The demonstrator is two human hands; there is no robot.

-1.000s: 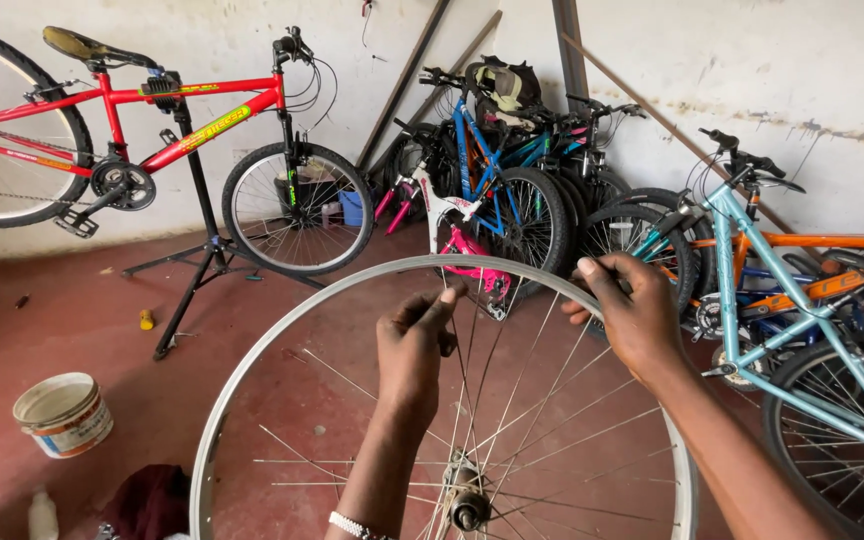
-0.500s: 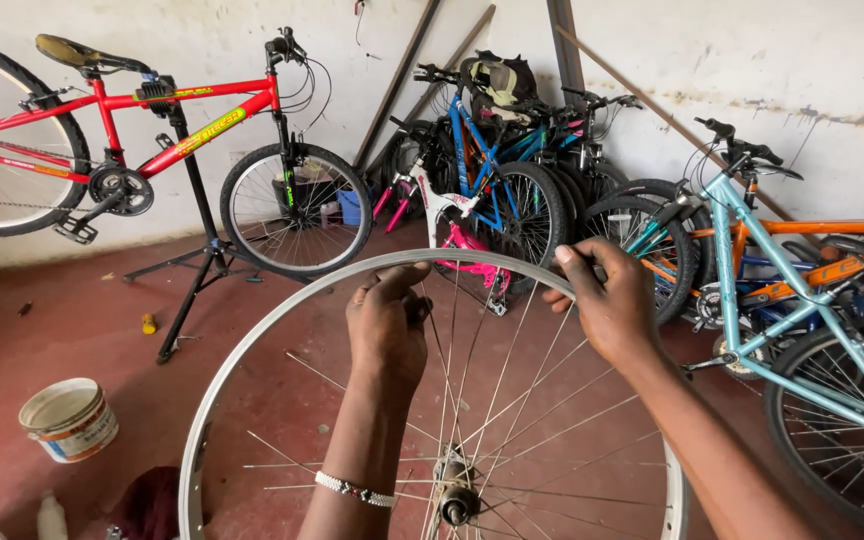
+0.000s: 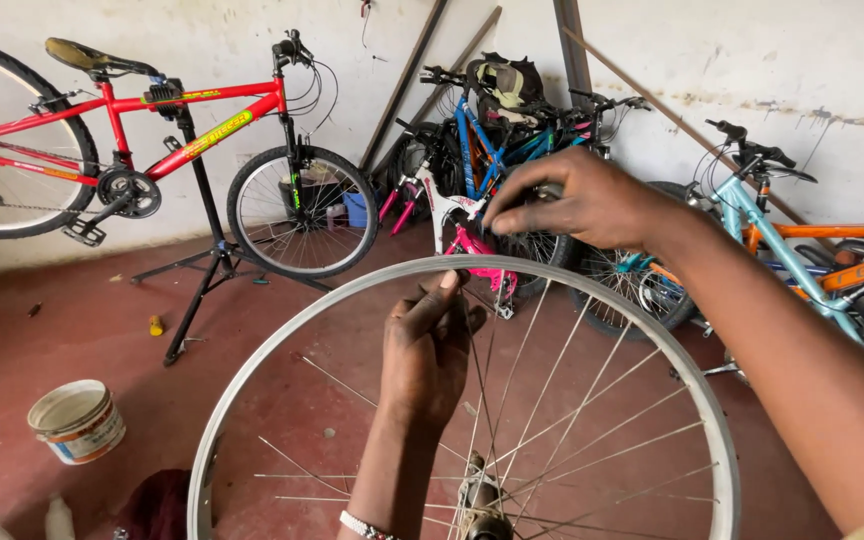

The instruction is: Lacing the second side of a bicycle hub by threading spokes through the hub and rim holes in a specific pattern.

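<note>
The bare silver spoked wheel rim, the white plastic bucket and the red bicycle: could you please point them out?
Silver spoked wheel rim (image 3: 282, 330), head view, upper-left arc.
White plastic bucket (image 3: 87, 435), head view, side wall.
Red bicycle (image 3: 214, 132), head view, down tube.

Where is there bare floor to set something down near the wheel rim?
Bare red floor lies left of the wheel rim, between the repair stand and the white bucket. To the right it is crowded: parked bicycles stand close together along the wall. The left hand is among the spokes; the right hand is above the rim.
</note>
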